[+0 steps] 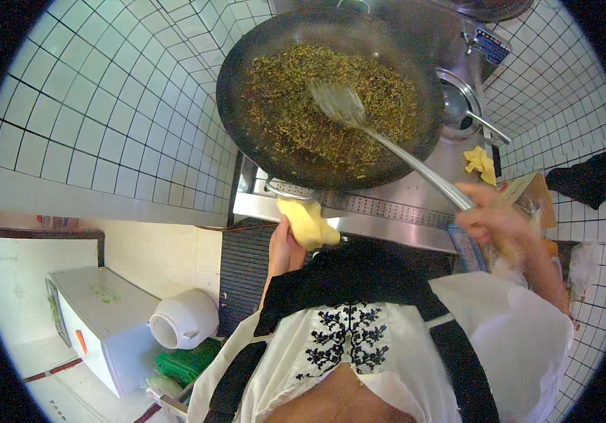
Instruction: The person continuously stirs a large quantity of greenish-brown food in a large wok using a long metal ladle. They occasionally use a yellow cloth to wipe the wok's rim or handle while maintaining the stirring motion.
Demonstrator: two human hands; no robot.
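A large dark wok (234,100) sits on the stainless steel stove, holding a spread of chopped, brownish-green food (292,127). My right hand (493,219) grips the long metal handle of a wok spatula (414,161). Its slotted blade rests in the food near the middle of the wok and looks blurred. In my left hand (286,246) is a folded yellow cloth (305,224), bunched just below the wok's near loop handle (287,190). Whether the cloth touches that handle, I cannot tell.
Right of the wok, a metal ladle (485,126) lies in a round metal pot (469,90). A second yellow cloth (480,163) and a cardboard box (533,198) are near the tiled right wall (546,95). Lower left stand a white cabinet (107,312) and a pale jar (189,317).
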